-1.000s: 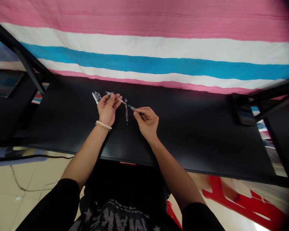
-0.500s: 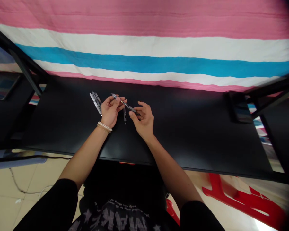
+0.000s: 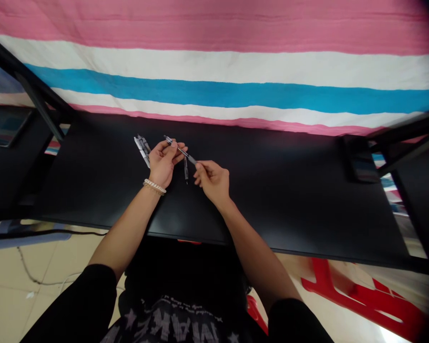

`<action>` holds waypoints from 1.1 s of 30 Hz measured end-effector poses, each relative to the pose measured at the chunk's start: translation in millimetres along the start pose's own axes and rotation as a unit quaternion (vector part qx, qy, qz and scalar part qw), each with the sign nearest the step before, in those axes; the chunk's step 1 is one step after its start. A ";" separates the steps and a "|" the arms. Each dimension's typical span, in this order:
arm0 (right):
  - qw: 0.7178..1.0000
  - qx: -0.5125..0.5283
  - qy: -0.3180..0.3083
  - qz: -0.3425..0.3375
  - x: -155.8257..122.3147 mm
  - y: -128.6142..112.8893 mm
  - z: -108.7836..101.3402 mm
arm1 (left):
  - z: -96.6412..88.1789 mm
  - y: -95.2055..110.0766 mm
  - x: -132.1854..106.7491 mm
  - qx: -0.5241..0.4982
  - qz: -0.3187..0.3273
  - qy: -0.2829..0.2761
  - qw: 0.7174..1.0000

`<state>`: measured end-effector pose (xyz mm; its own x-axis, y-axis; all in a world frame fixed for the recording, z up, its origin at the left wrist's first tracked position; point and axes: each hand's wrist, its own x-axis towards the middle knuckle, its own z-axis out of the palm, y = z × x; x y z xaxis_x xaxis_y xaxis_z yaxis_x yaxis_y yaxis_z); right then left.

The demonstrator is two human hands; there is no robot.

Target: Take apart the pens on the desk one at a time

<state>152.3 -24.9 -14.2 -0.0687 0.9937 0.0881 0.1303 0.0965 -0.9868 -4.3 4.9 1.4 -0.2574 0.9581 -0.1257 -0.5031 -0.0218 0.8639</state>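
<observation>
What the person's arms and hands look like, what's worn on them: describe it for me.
The left hand and right hand wear no gloves. On the left wrist are a white, coiled-looking bracelet and a thinner beige band; nothing shows on the right wrist. The left sleeve and right sleeve are short and black.

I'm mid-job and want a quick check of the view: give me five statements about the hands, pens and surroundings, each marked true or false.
1. The left hand and right hand both grip one held pen. True.
2. Both wrists are bare. False: bracelets circle the left one.
3. A loose pen lies on the black table between the hands. True.
4. All the pens on the table lie between the hands. False: a cluster of pens lies beyond the left hand, on its outer side.
5. A striped cloth shows past the table's far edge. True.
</observation>
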 end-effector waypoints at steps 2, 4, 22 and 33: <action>1.000 -0.019 -0.010 -0.008 0.2 0.4 -1.3 | 0.1 -0.1 -0.2 -0.004 0.002 -0.003 1.000; 1.000 -0.020 -0.011 -0.018 0.7 0.8 -1.9 | 0.3 -0.2 -0.8 -0.008 0.006 -0.007 1.000; 0.997 -0.024 -0.078 -0.003 1.4 -3.5 -1.7 | 9.2 23.5 -8.2 -0.086 -0.054 -0.044 0.994; 0.996 -0.063 -0.049 -0.036 1.5 8.6 -1.5 | -41.8 76.3 2.7 -0.122 -0.035 0.038 0.991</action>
<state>154.8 -22.4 -22.3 -0.1785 0.9742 0.1381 0.2444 0.1798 -0.9528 -77.8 -6.1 46.6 -0.2712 0.9356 -0.2259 -0.7040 -0.0327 0.7095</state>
